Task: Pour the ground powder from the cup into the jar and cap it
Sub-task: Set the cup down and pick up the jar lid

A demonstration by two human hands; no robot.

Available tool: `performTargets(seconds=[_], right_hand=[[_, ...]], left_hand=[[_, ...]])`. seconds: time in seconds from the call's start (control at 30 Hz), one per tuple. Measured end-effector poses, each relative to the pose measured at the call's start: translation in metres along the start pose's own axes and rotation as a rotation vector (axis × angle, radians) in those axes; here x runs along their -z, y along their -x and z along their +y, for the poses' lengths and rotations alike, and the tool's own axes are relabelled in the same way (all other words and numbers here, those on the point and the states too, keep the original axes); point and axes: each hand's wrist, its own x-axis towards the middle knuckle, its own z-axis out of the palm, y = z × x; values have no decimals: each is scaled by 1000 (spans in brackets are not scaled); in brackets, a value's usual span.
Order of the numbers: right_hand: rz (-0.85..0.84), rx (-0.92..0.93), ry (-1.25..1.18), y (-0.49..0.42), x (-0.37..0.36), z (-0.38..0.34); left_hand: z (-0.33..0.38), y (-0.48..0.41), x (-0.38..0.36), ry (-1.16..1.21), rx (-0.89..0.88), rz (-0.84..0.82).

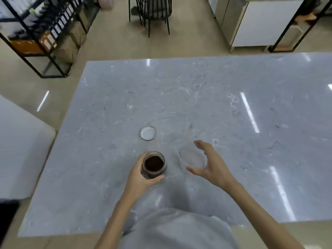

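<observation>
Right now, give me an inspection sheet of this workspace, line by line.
Surface: grey marble table, glossy, with light reflections.
Job's things: glass jar upright, open, brown powder inside; clear cup upright beside it, looks empty; white lid lying apart, behind the jar.
Clutter: nothing seen.
Hands: left hand wrapped around the jar; right hand open, fingers spread around the cup, contact unclear.
Cables: nothing seen.
Surroundings: black shelving far left, black chair beyond the table, white cabinet far right.

Powder-filled jar (154,165) upright, uncapped; clear cup (191,157) beside; lid (148,133) behind.
</observation>
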Motion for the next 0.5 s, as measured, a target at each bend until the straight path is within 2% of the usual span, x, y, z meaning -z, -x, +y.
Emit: performTargets(seconds=[0.17, 0.5], right_hand=[[-5, -41, 33, 12, -4, 14], [58, -145, 57, 8, 11, 39]], left_hand=[[-8, -6, -4, -17, 7, 14], [-8, -21, 3, -65, 9, -108]])
